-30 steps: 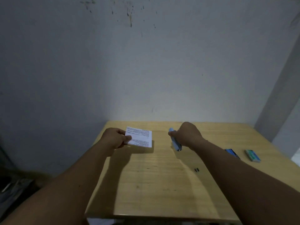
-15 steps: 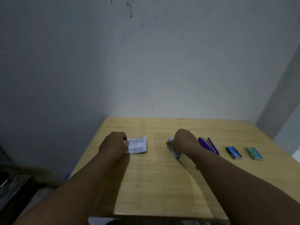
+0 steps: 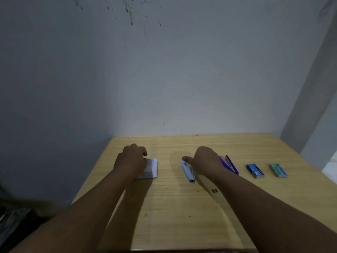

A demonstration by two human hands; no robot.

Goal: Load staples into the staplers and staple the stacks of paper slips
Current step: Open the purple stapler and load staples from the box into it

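On the wooden table (image 3: 182,212) against a bare wall, the left hand (image 3: 130,161) presses the paper slips (image 3: 152,168) flat, the right hand (image 3: 206,159), fingers loosely spread, rests by the light stapler (image 3: 187,172), and stapling looks unfinished.

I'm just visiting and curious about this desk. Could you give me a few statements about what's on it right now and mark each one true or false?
1. The left hand rests on a stack of paper slips lying on the table. True.
2. The light blue stapler is lifted in the air. False: it lies on the table, beside the right hand.
3. A purple stapler lies to the right of the right hand. True.
4. Only one staple box is on the table. False: there are two, a blue box and a green box, side by side.
5. The green box is the rightmost item. True.
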